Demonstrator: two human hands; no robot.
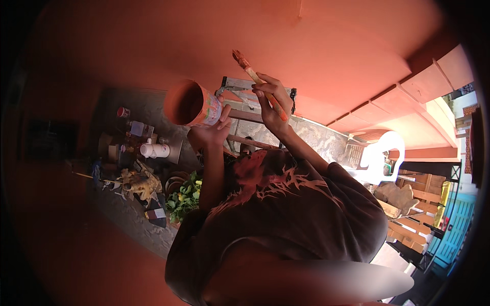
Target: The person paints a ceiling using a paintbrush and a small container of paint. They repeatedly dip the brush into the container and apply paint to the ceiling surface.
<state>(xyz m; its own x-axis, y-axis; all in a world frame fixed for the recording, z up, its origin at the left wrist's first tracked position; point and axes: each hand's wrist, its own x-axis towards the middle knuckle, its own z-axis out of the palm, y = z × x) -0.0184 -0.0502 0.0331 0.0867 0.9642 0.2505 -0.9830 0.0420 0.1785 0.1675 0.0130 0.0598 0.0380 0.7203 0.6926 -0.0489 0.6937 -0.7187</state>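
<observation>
My left hand (216,131) is closed around the side of a paint tub (210,108), coated orange-red at its rim and inside, with a printed label near its base. The tub is tilted, its dark mouth toward the left; how much paint it holds is hidden in shadow. Up and to the right, my right hand (276,99) grips a paintbrush (250,71) by its paint-smeared handle. The bristles, coated reddish, point up and left, apart from the tub. Beyond both hands spreads an orange-red painted wall (326,61).
A metal stepladder (244,84) stands below my hands. On the floor at left are a white jug (154,150), a red can (123,112), a leafy plant (185,198) and assorted clutter. A white plastic chair (380,158) and wooden pallets (421,188) stand at right.
</observation>
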